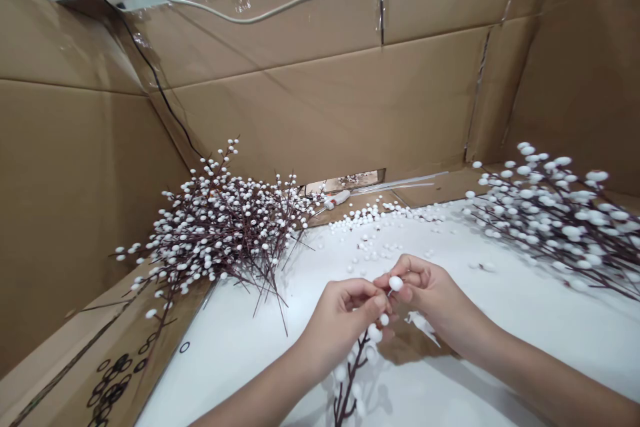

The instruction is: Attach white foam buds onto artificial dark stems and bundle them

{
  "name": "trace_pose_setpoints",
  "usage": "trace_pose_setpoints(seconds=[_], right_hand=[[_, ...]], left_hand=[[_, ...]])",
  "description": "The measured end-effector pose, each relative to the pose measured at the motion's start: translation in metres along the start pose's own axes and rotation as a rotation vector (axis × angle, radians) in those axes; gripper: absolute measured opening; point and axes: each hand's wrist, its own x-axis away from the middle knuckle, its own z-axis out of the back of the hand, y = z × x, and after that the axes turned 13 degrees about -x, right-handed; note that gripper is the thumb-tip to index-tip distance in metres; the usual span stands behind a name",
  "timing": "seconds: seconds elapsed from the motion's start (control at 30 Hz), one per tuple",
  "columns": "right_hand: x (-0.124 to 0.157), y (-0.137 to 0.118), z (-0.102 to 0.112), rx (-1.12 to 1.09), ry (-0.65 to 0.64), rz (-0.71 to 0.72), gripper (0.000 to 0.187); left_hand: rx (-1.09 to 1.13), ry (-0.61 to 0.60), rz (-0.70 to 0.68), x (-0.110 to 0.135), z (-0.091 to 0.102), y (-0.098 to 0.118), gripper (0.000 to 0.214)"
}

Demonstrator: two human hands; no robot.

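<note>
Our slim dark-brown twig w/ small oval white berries (353, 373) sits low-centre, stem under our L hand (345, 313); its long axis runs away from us, leaning slightly R, top end up at the fingers. L hand is nearer the stem; L fingers are pinched tog. at the twig's tip, contact partly hidden. One smooth egg-shaped white berry (396, 283) shows btwn both hands, just R of the L fingertips and right by the R thumb. R hand (440, 297) has its fingers bent and drawn in there; we can't tell if they pinch the berry or its stalk. Materials: berries look smooth, poss. foam or plastic; stems thin, stiff-looking, forked. Below our hands, on the smooth white surface (250, 353), there's a flat brown patch (400, 351) w/ a crumpled white scrap (423, 327). Bristly heap of white-berried brown twigs (220, 227) at far L, similar white-berried bunch (555, 213) at R, loose round white berries (370, 213) scattered along the back btwn them, thin black rings (110, 383) on brown cardboard (165, 340) near L.
</note>
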Motion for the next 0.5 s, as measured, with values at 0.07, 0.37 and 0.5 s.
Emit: trace_pose_setpoints(seconds=[0.07, 0.37, 0.5], right_hand=[[0.0004, -0.0004, -0.0001, 0.011, 0.013, 0.011, 0.031], [0.0013, -0.0007, -0.0051, 0.059, 0.013, 0.028, 0.033], [0.0006, -0.0014, -0.0069, 0.055, 0.034, 0.034, 0.034]], left_hand=[[0.002, 0.004, -0.005, 0.0004, 0.0002, 0.0004, 0.028], [-0.08, 0.036, -0.043, 0.0006, -0.0016, 0.002, 0.026], [-0.097, 0.056, -0.065, 0.0016, -0.0016, 0.0015, 0.026]])
